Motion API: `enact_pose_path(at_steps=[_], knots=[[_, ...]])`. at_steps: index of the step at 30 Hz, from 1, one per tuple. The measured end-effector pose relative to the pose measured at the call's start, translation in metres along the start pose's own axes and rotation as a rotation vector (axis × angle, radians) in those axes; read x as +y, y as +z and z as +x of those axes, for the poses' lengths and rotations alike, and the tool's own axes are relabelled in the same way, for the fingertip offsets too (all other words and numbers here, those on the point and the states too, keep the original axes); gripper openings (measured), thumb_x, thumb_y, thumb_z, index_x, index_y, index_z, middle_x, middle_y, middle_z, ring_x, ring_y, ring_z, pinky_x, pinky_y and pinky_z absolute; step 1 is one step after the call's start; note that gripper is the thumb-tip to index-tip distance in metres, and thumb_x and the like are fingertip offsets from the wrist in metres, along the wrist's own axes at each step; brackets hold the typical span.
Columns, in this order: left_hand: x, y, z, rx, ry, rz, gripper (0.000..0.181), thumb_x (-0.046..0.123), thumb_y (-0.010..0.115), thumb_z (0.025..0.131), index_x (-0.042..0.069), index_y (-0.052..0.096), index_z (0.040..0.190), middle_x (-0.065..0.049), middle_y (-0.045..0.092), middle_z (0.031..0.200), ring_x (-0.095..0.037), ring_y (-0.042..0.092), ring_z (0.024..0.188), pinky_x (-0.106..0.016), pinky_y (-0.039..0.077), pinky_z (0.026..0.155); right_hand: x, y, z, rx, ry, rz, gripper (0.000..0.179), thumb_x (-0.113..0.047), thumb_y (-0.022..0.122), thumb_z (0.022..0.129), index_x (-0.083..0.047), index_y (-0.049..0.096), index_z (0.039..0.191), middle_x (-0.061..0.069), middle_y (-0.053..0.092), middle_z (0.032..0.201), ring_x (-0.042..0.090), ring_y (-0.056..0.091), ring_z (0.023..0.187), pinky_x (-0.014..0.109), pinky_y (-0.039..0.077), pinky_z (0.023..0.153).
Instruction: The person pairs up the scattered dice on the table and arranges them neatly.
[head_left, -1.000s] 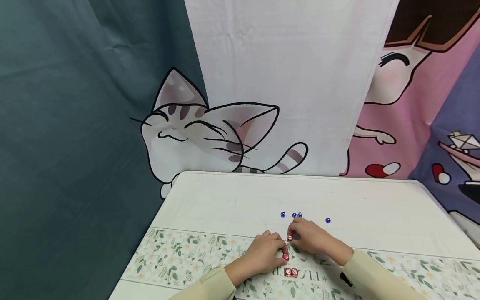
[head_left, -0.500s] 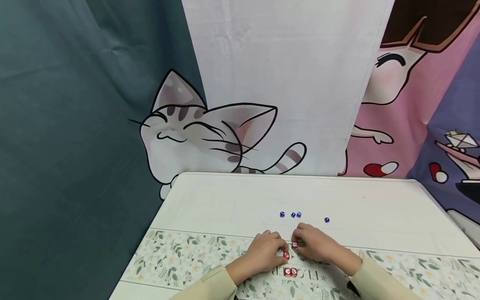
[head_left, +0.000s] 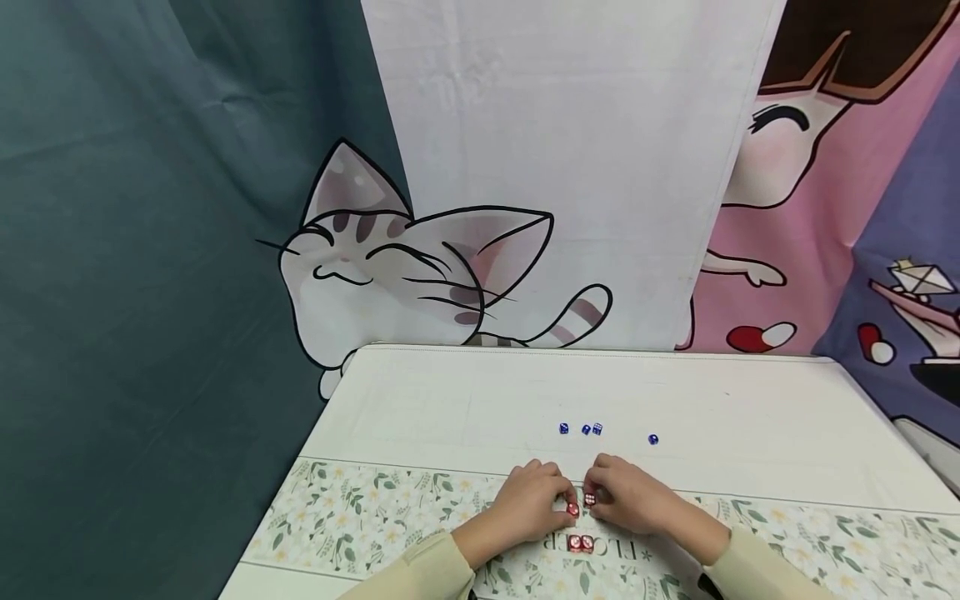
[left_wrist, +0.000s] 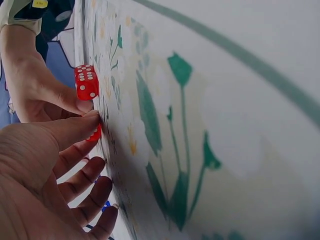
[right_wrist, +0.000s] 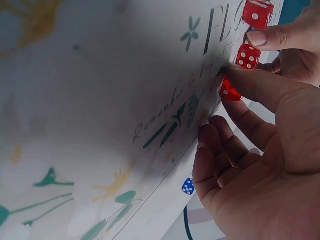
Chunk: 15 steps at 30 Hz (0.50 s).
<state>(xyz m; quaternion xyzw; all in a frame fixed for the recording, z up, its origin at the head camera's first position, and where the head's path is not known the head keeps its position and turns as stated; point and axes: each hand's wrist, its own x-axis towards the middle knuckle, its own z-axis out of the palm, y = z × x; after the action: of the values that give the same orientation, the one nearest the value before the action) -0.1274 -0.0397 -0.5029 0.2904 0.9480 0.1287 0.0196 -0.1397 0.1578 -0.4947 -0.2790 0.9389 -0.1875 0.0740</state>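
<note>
Red dice [head_left: 575, 543] in and around two bare hands

The left hand [head_left: 528, 502] pinches a glossy red die [head_left: 573, 509] between thumb and forefinger, its other fingers loosely fanned. Just beside it, the right hand [head_left: 628, 493] pinches a second red die [head_left: 590, 500], partly covered by the thumb in its wrist view. Nearer the person than both hands, two more sit side by side: small cubes with rounded corners, slightly see-through, dotted with white pips.

Beyond the hands lie four deep blue dice [head_left: 564, 428], also white-pipped; three make a loose row past the fingertips, and the fourth sits apart, beyond the right hand's knuckles. The tabletop [head_left: 465, 392] is smooth and white there, while under the hands runs a printed floral band [head_left: 375, 508] with green leaves, yellow blossoms and dark lettering. Pale sleeves [head_left: 423, 571] end near both wrists. Farther off hangs creased cloth [head_left: 570, 125] bearing a black-outlined cat [head_left: 360, 308].
</note>
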Motion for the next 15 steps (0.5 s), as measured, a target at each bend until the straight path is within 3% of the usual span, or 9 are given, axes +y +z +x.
enact_pose_path(at_steps=[15], knots=[[0.0001,0.0014,0.0018,0.0,0.001,-0.001,0.017,0.047,0.073,0.075,0.038,0.066,0.088,0.019,0.054,0.087,-0.001,0.039,0.074,-0.024,0.032,0.065,-0.0028,0.0019,-0.0056,0.006,-0.079,0.053,0.015,-0.026,0.073,0.077,-0.025,0.061,0.085,-0.012,0.048,0.085,0.003,0.041,0.074,0.023,0.037,0.063]])
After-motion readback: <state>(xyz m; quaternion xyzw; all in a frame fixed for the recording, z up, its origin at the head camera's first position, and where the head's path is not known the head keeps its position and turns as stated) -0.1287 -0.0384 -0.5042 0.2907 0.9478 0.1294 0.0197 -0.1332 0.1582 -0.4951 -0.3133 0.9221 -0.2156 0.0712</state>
